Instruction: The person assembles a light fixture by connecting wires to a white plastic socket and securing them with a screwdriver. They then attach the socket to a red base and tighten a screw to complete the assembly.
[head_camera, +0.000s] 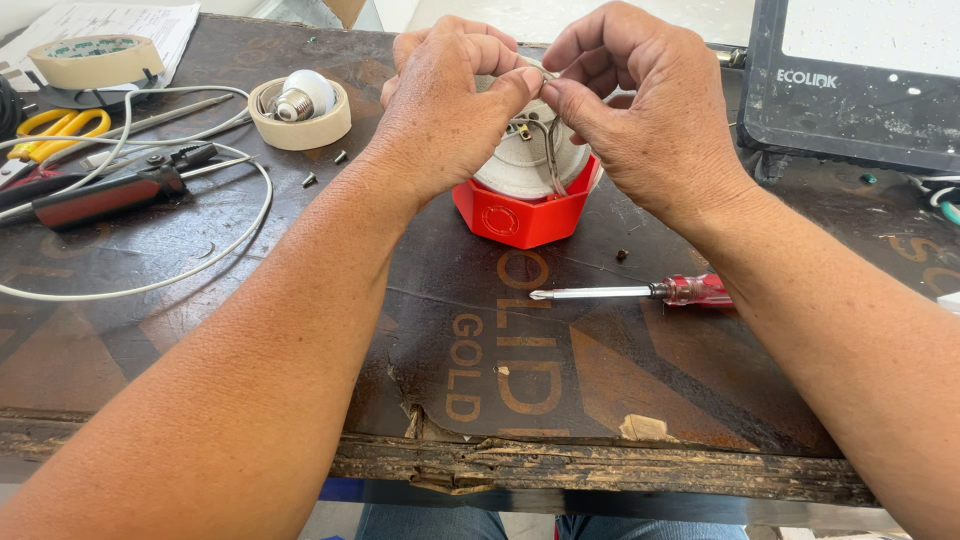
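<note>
1. Bending thin wires is the step in hand: both hands are held close together over a round white lamp holder (520, 165), which is seated on top of a red box (520, 212) near the middle of the surface (300, 330).
2. The left hand (445, 105) is curled, and its thumb and first finger are pinched shut on a wire (550, 150) at the top of the lamp holder.
3. The right hand (640, 115) is curled too, with its fingers (570, 100) closed tight on the same bunch of wires, tip to tip with the left hand.
4. A red-handled screwdriver (640, 292) is laid just in front of the red box, untouched.
5. A light bulb (303, 95) is sat inside a roll of tape (300, 125), well off to the left, beside a white cable (180, 270).
6. The next move probably calls for a steady, small grip, so the wire end can be guided to its screw.
</note>
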